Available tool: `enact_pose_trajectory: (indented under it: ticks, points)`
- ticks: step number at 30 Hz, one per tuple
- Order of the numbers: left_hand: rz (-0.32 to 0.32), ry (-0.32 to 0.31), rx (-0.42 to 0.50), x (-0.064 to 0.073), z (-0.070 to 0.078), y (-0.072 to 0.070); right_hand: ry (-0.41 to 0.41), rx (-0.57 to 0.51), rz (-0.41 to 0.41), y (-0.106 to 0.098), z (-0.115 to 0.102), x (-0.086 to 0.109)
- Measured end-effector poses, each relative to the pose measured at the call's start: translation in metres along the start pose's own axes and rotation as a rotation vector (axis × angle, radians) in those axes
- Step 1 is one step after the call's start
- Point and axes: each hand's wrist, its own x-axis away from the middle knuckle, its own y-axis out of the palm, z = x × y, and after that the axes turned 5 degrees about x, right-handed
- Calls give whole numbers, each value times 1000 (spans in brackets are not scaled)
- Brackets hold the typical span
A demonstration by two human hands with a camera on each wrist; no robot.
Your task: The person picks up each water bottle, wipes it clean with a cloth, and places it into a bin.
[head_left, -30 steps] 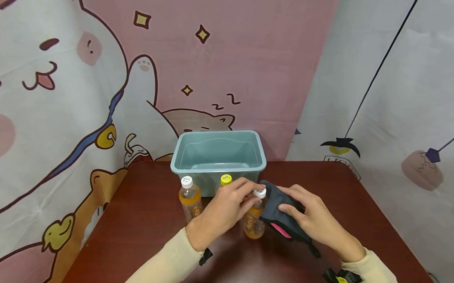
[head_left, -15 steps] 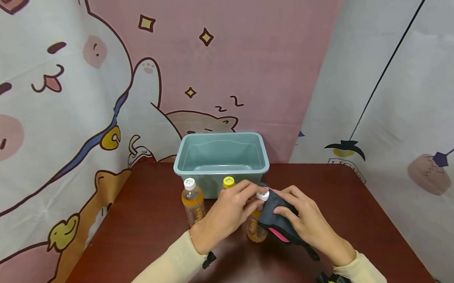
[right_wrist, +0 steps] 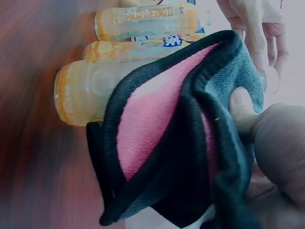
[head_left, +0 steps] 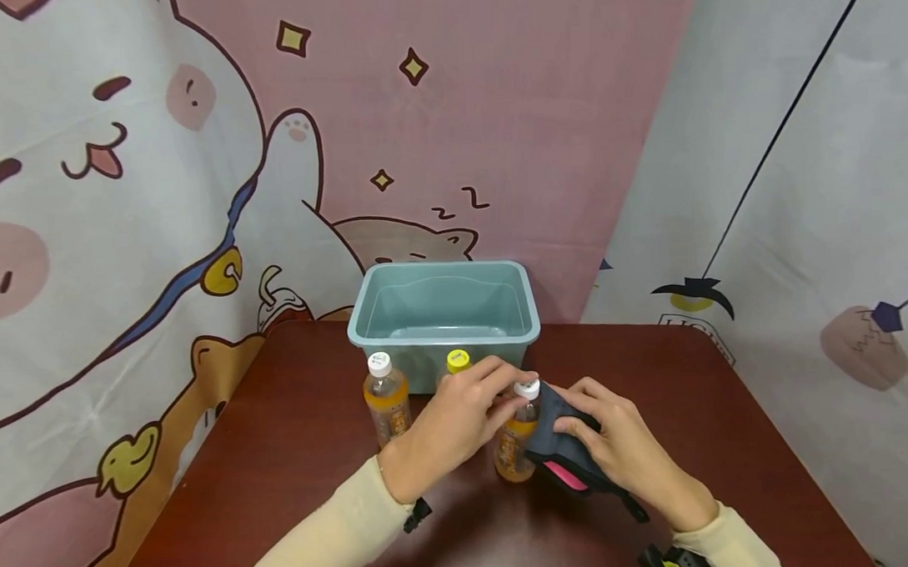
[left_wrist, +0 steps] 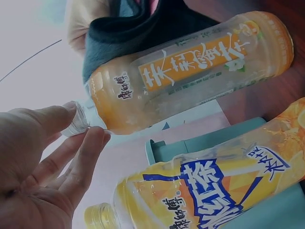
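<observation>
With a grey cloth point(head_left: 547, 424) gripped in the right hand point(head_left: 620, 436), a bottle point(head_left: 513, 455) between the hands — its white cap point(head_left: 528, 390) pinched by the left hand point(head_left: 466, 408) — is seemingly being wiped, and next the cap should be held firm while the cloth is worked round the side, the yellow-capped bottle point(head_left: 458, 362) and tub point(head_left: 444, 340) standing beyond the hands.

Grey-blue cloth point(head_left: 552, 426), pink lining point(right_wrist: 150, 117), black edging point(right_wrist: 115, 107)
</observation>
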Motion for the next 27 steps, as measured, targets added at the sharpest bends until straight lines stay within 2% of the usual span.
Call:
enact_pose_trajectory:
  ticks: [5, 14, 27]
  points:
    - [9, 25, -6, 0, 1, 0, 46, -4, -97, 3, 7, 6]
    - [10, 36, -26, -2, 2, -3, 69, 2, -344, 13, 24, 9]
    - [-7, 5, -33, -1, 3, -3, 80, 40, -528, 25, 28, 11]
